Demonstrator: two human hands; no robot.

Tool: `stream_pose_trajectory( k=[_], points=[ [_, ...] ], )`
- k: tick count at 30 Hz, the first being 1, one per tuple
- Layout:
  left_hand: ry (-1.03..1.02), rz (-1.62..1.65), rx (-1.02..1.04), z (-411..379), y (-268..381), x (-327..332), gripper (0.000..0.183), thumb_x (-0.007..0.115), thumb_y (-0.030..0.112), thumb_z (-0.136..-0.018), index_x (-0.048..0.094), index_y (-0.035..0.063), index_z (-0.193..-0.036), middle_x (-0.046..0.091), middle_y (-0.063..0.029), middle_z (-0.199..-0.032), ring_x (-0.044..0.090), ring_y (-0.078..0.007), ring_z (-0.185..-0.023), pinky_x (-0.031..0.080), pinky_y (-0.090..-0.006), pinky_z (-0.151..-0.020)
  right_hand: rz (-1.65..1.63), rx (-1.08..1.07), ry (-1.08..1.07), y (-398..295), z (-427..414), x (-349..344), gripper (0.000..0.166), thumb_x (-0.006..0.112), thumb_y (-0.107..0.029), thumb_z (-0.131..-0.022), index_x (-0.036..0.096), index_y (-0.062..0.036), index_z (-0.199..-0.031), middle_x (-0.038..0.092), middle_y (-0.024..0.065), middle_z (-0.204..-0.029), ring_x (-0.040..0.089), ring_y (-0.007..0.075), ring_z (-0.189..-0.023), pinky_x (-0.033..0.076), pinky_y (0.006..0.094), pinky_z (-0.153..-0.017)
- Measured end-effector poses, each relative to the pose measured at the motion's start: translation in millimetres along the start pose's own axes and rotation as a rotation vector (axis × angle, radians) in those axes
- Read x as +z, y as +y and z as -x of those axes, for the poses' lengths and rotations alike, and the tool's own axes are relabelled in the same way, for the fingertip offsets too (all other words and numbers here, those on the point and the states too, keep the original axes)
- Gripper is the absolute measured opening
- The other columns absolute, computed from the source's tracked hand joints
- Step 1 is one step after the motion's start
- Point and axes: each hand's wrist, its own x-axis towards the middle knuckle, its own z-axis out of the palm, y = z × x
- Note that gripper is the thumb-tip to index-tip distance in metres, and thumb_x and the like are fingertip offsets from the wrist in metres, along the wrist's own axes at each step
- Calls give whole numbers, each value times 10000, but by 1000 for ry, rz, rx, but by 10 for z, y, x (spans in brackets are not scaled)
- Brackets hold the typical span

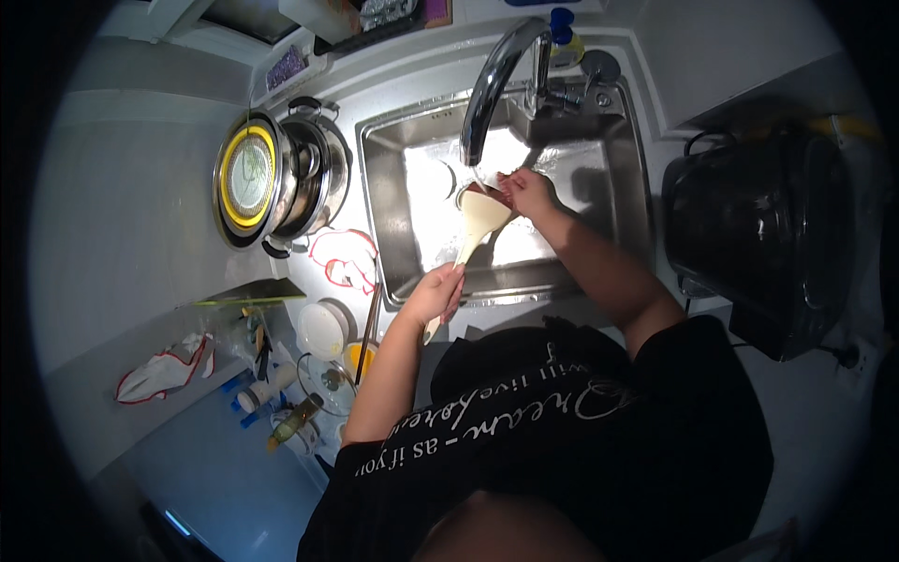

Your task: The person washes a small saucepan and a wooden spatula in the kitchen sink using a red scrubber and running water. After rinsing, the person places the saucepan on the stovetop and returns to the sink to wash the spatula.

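Note:
My left hand (pixel 437 295) is closed around the handle of a cream-coloured ladle (pixel 481 218), tilted over the steel sink (pixel 386 211). Under the curved chrome faucet (pixel 484 105), a thin stream of water falls at the ladle's head. A dark red cloth or pad (pixel 500 195) lies against the ladle's rim, pinched in the fingers of my right hand (pixel 527 191). Water shines on the bottom of the sink. What the ladle's head holds is partly hidden by the red piece and my right fingers.
Stacked pots with a yellow-rimmed strainer (pixel 246 175) stand left of the sink, near a red-edged white cloth (pixel 348 256). Chopsticks (pixel 369 330), a white bowl (pixel 323 330) and a glass lid (pixel 330 383) lie nearer. A black appliance (pixel 758 225) stands at right.

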Motion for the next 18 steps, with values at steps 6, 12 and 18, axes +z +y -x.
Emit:
stream_pose_trajectory(
  k=[6,12,18],
  points=[
    [-154,883,47,-131,-374,-131,438,370,507,-1003,398,143,-760,316,48,-451,290,-77,-362,279,-220,-353,-456,169,-79,-55,206,-74,112,512,-37,-967,582,5,-1043,650,60,-905,636,119,-805,532,246,-699],
    [-504,1258,-45,-294,-254,65,292,354,365,-1036,411,119,-889,368,29,-468,320,-53,-302,253,-189,-266,46,-162,133,-456,428,301,123,637,-113,-892,561,-17,-908,618,114,-781,621,234,-687,492,350,-632],
    [-711,1378,-117,-277,-76,213,152,376,203,-976,376,99,-865,406,-12,-454,371,-83,-292,316,-197,-261,466,-250,-113,-945,333,360,146,631,-213,-869,636,-67,-860,656,133,-872,642,311,-829,516,398,-694]
  ],
)
